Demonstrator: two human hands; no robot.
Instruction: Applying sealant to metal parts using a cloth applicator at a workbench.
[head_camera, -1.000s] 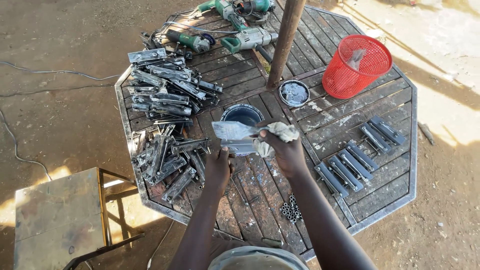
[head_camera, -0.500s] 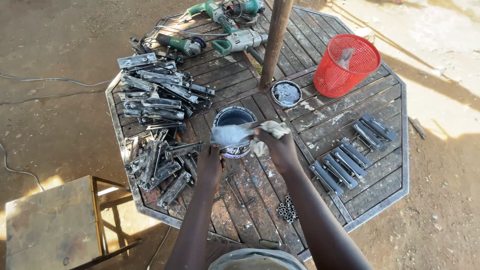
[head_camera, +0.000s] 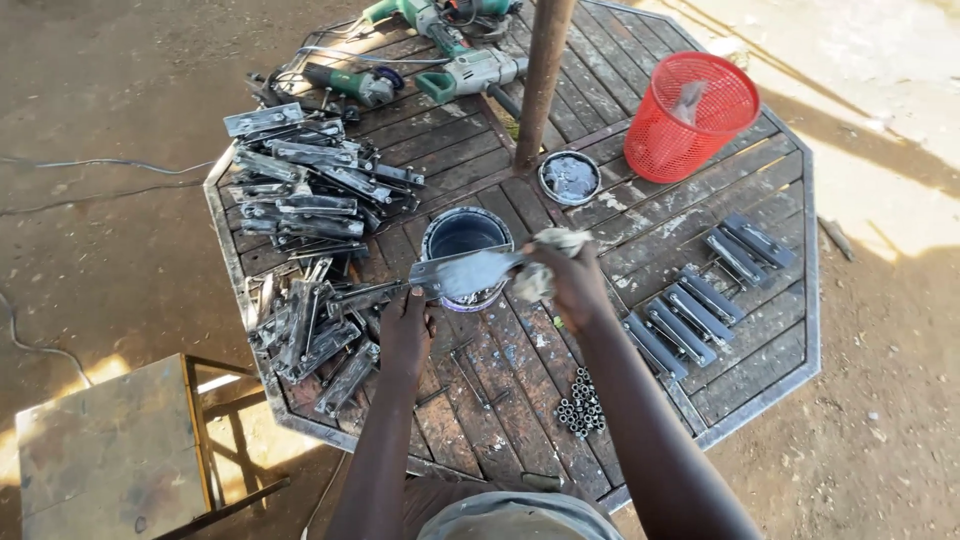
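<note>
My left hand (head_camera: 405, 325) grips the near end of a flat grey metal bracket (head_camera: 462, 273), holding it level over an open round paint tin (head_camera: 462, 240). My right hand (head_camera: 570, 280) is closed on a crumpled pale rag (head_camera: 550, 250) and presses it against the bracket's right end. Both hands hover above the middle of an octagonal slatted wooden table (head_camera: 760, 400).
Piles of similar metal brackets (head_camera: 300, 190) cover the table's left. Darker painted brackets (head_camera: 700, 290) lie in a row at right. A red mesh basket (head_camera: 690, 115), tin lid (head_camera: 568, 177), pole (head_camera: 540, 70), power tools (head_camera: 440, 60), small nuts (head_camera: 580, 408) and a stool (head_camera: 110, 450) surround them.
The view has shifted slightly, so the table sits further left in frame. Both hands stay over the tin, with the rag still working on the bracket's right end.
</note>
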